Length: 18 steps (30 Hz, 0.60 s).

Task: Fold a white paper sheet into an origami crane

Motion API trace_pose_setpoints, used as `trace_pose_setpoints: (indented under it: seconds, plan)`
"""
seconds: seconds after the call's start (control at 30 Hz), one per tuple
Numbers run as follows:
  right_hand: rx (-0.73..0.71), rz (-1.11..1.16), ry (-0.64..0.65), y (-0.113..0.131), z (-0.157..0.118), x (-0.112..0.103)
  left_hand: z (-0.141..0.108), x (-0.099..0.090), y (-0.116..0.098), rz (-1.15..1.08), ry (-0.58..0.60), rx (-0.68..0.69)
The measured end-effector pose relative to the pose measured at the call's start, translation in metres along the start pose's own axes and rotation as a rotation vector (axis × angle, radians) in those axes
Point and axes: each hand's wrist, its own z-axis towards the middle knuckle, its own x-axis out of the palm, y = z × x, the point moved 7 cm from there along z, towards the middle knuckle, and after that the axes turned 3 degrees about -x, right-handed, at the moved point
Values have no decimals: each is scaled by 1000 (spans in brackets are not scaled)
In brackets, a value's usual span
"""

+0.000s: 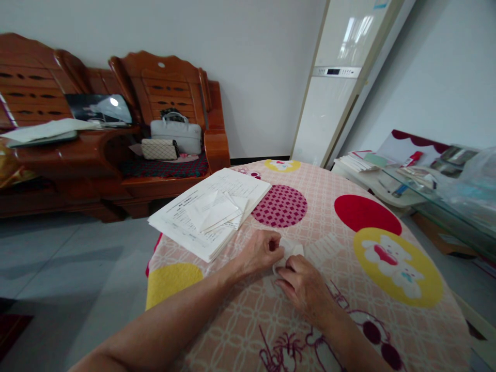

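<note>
A small piece of thin white paper is between my two hands, low over the tablecloth. My left hand pinches its left side, thumb and fingers curled together. On the other side my right hand has its fingers closed on the paper's lower right edge. The fingers partly cover the paper, so its full shape is hidden. Just beyond my right hand lies a pale strip of paper with faint marks. To the left of my hands rests a stack of printed sheets, topped with folded white papers.
Wooden chairs stand behind on the left, with a grey handbag and a quilted purse on one seat. A tall white air conditioner is by the wall. Cluttered glass shelving borders the table's right side.
</note>
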Motion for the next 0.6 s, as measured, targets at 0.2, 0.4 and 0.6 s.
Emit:
trace_pose_setpoints:
  seconds: [0.2, 0.4, 0.6]
  plan:
    - [23, 28, -1, -4, -1, -1, 1, -11, 1, 12, -104, -34]
    - [30, 99, -66, -10, -3, -6, 1, -13, -1, 65, -125, -43]
    - [44, 114, -81, -11, -2, -9, 3, 11, 4, -6, -39, -4]
